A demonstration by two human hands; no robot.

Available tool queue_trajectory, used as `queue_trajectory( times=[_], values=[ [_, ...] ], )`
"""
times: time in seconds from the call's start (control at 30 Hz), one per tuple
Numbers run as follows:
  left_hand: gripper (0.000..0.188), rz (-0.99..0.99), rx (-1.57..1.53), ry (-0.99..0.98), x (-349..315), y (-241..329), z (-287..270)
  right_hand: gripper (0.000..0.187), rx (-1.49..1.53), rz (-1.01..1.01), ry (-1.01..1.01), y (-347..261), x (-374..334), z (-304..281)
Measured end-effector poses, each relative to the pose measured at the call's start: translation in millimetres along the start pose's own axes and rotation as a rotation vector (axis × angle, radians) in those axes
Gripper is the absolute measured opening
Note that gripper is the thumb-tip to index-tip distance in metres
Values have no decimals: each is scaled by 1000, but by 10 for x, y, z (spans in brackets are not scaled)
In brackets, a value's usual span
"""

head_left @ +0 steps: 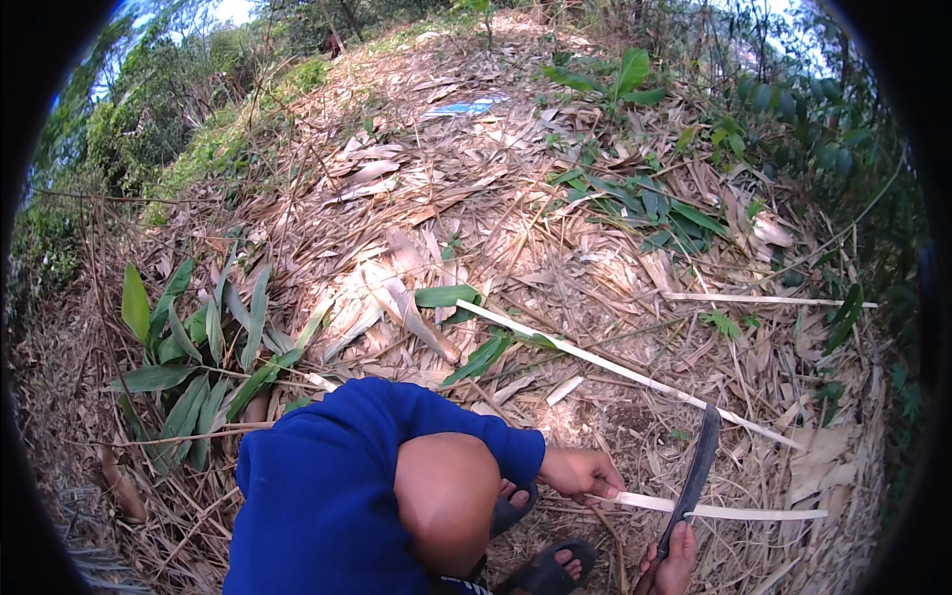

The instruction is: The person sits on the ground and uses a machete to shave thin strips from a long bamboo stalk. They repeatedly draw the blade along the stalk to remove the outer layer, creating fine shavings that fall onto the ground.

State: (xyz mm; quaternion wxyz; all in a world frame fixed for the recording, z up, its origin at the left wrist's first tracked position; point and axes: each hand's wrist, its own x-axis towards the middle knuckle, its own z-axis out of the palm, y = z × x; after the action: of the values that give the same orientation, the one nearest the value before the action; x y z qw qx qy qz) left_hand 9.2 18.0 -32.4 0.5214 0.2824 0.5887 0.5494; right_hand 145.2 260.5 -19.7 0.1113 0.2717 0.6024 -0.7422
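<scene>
My left hand [585,473], coming out of a blue sleeve, is closed on the near end of a pale, flat bamboo strip [759,514]. The strip points off to the right, low over the ground. My right hand [676,561] grips the handle of a machete [698,458] with a long dark blade, slightly curved at its tip. The blade stands almost upright in the picture and crosses the strip to the right of my left hand. Whether the edge is cutting into the strip cannot be made out.
Another long pale strip [595,359] lies slantwise ahead, and a third strip [769,298] farther right. Dry leaves and husks [397,198] cover the sloping ground. Leafy green shoots [188,367] grow at left. My bent knee [448,501] and sandals [555,569] are close by.
</scene>
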Motion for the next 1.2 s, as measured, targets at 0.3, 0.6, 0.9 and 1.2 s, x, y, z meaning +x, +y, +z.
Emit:
queue_trajectory(
  times=[0.3,0.6,0.9,1.2],
  values=[
    [29,-38,34,18,-270,12,-167,25,-13,94,-39,-47,-27,-101],
    [36,-153,91,39,-283,552,-477,27,24,17,-35,-370,186,-113],
    [35,-267,0,94,-556,413,-813,27,73,46,28,-656,426,-742],
    [34,-465,8,258,-1261,453,-1217,25,78,62,145,-894,405,-1281]
  ],
)
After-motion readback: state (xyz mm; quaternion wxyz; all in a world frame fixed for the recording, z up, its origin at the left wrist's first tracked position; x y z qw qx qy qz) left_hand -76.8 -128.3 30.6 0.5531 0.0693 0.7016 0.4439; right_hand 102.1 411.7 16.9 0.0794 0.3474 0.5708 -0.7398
